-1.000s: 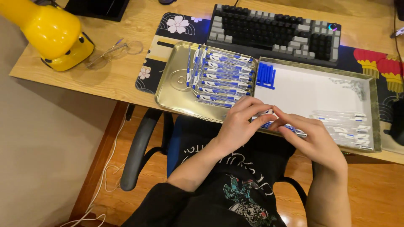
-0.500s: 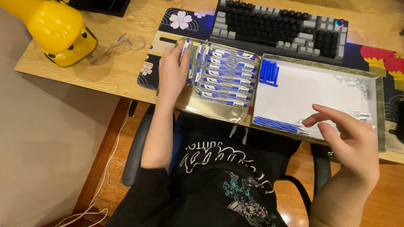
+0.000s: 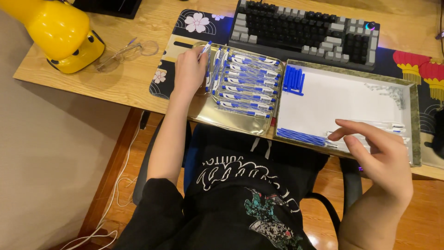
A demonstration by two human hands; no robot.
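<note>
My left hand (image 3: 188,70) is closed around a blue-and-clear pen (image 3: 206,45), holding it over the left end of a shiny metal tray (image 3: 231,122). Several assembled pens (image 3: 247,85) lie in rows in that tray. My right hand (image 3: 375,153) hovers with fingers apart and nothing in it. It is over the near right part of a white-lined tray (image 3: 415,125), just above some clear pen barrels (image 3: 386,126). That tray also holds blue caps (image 3: 293,79), blue refills (image 3: 300,137) and small springs (image 3: 393,92).
A dark keyboard (image 3: 305,30) lies behind both trays on a patterned desk mat (image 3: 185,28). A yellow rounded object (image 3: 60,32) and a pair of glasses (image 3: 129,48) sit at the desk's left. The desk edge runs just above my lap.
My hands, together at the near edge a second ago, have parted. The left carried a pen to the metal tray's left end. The right swung to the barrels at the right.
</note>
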